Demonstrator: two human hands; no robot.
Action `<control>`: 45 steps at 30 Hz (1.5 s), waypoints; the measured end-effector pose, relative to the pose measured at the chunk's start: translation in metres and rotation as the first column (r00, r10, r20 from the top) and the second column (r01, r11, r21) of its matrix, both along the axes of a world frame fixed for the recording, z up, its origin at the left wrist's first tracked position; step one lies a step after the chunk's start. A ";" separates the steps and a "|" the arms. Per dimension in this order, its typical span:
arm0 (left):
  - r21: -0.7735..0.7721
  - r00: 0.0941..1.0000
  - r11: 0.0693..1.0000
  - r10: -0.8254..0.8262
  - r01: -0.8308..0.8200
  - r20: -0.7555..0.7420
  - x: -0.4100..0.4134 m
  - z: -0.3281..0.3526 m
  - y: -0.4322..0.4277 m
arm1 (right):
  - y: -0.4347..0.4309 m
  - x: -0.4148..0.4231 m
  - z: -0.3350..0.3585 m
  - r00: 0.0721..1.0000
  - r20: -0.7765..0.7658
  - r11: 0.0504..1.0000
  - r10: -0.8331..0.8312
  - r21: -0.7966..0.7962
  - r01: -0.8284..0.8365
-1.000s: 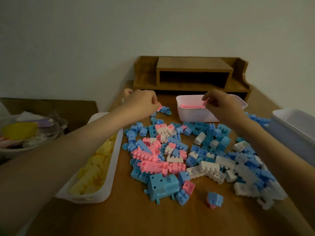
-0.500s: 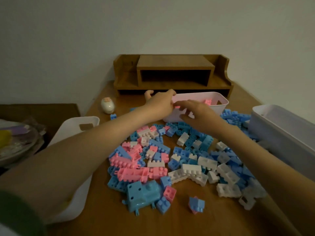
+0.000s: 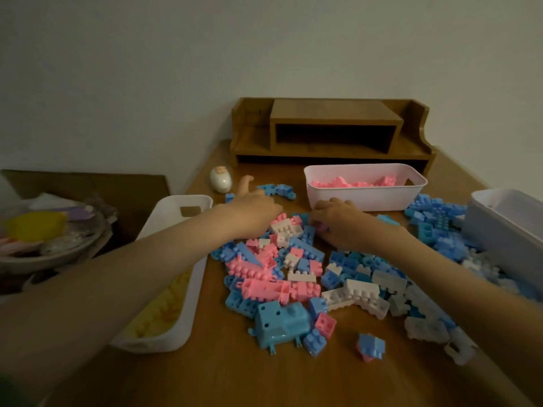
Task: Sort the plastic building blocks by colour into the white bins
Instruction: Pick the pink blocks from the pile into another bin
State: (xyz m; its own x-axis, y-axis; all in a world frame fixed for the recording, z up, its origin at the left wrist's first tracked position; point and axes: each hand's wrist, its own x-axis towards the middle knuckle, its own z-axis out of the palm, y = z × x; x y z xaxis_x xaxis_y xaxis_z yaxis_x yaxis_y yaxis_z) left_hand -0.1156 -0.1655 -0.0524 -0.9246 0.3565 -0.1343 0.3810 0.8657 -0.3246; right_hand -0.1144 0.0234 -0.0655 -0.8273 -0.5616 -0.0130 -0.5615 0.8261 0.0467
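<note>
Okay | right hand (image 3: 338,223) pinches a small pink block (image 3: 322,229) at far edge of the block pile (image 3: 282,268) | left hand (image 3: 255,214) grip: can't tell | tip: lift it clear, drop into pink-filled bin (image 3: 364,198) just behind

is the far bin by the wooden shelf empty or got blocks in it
Not empty: pink blocks cover the bottom of the far bin.

Pink blocks (image 3: 266,289), blue blocks (image 3: 340,264), white blocks (image 3: 363,292), yellow blocks (image 3: 158,312), white bin (image 3: 195,289)

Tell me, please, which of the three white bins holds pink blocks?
The far bin, in front of the wooden shelf; the left bin holds yellow blocks, and what the right bin holds is hidden.
</note>
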 end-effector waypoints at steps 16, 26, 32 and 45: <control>0.218 1.000 0.976 0.005 -0.001 -0.015 -0.005 -0.008 0.002 | 0.007 -0.006 0.009 0.975 0.185 0.965 -0.121 -0.208 0.159; 0.143 1.000 0.989 0.026 -0.026 0.000 -0.002 0.003 -0.001 | -0.014 -0.013 0.006 0.983 0.177 0.921 -0.048 -0.374 0.112; 0.142 0.999 0.990 0.029 -0.024 -0.032 -0.007 0.002 0.003 | -0.019 -0.012 0.000 0.966 0.260 0.964 -0.012 -0.254 0.080; 0.254 0.996 0.966 0.033 -0.054 0.085 -0.014 0.003 -0.007 | -0.008 0.001 0.003 0.976 0.215 0.940 0.015 -0.335 0.059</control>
